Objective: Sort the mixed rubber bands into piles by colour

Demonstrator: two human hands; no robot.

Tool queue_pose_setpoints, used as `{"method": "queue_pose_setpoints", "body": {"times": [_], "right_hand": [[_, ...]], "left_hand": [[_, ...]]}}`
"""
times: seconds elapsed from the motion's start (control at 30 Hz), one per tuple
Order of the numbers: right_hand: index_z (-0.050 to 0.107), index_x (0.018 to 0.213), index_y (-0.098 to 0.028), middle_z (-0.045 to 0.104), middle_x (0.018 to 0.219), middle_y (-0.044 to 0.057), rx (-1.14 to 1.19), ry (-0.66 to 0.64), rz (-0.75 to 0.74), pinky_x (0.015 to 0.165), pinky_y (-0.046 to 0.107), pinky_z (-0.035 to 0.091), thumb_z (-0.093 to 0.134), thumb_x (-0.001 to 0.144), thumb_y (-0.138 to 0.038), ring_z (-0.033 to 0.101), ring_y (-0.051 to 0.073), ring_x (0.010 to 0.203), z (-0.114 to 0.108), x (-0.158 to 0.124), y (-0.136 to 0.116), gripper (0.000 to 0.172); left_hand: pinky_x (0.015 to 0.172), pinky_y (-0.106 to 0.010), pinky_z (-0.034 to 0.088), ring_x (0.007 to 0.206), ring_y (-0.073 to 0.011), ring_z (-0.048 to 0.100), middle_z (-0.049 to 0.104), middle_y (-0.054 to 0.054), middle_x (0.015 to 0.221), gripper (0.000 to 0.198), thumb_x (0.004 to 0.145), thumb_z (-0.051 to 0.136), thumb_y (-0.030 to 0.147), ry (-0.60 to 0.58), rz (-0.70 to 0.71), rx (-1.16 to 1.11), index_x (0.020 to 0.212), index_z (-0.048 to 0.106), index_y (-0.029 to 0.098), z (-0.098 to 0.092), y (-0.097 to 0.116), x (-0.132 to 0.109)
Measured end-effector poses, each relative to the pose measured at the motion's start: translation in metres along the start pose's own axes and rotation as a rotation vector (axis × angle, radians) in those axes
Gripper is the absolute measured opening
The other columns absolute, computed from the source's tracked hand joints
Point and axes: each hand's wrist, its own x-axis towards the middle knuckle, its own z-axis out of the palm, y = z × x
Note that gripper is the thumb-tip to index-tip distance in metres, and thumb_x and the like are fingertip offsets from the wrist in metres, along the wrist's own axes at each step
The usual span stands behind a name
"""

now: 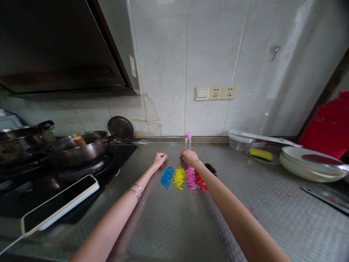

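Note:
Several small heaps of coloured pieces that look like little rubber bands lie in a row on the metal counter: a blue heap [167,177], a yellow heap [179,178], a pink heap [191,177], a red heap [201,182] and a black heap [211,169]. My left hand [159,160] is closed beyond the blue heap, a tiny bluish spot at its fingertips. Pinched in my right hand [190,157], beyond the yellow and pink heaps, is a small blue piece [180,157]. Just behind that hand stands a clear bottle [188,143] with a pink cap. My right forearm partly covers the red heap.
To the left, a pan [81,149] sits on the stove, with a phone [60,203] in front. At the right are a clear container [240,141], a yellow sponge [261,154], stacked bowls [308,169] and a flat dark-edged tool [324,198]. A tiled wall closes the back.

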Motion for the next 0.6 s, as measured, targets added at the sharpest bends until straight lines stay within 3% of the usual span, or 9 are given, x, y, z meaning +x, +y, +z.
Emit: {"method": "queue_pose_setpoints", "body": {"times": [0.23, 0.6], "right_hand": [[0.061, 0.093, -0.018, 0.054, 0.104, 0.013, -0.012, -0.005, 0.001, 0.072, 0.026, 0.041, 0.035, 0.084, -0.025, 0.053, 0.020, 0.094, -0.003, -0.002, 0.001, 0.028], [0.061, 0.098, -0.023, 0.057, 0.104, 0.007, 0.106, 0.033, -0.040, 0.068, 0.022, 0.040, 0.041, 0.079, -0.018, 0.056, 0.017, 0.087, 0.004, 0.002, 0.016, 0.028]], "left_hand": [[0.046, -0.020, 0.031, 0.046, -0.0097, 0.046, 0.054, 0.000, 0.048, 0.033, 0.072, 0.041, 0.034, 0.006, 0.008, 0.001, 0.064, 0.064, 0.011, -0.001, 0.002, -0.001], [0.046, -0.020, 0.030, 0.047, -0.0098, 0.046, 0.054, 0.000, 0.049, 0.032, 0.070, 0.041, 0.034, 0.011, 0.015, -0.019, 0.063, 0.063, 0.012, 0.001, -0.004, 0.000]]}}
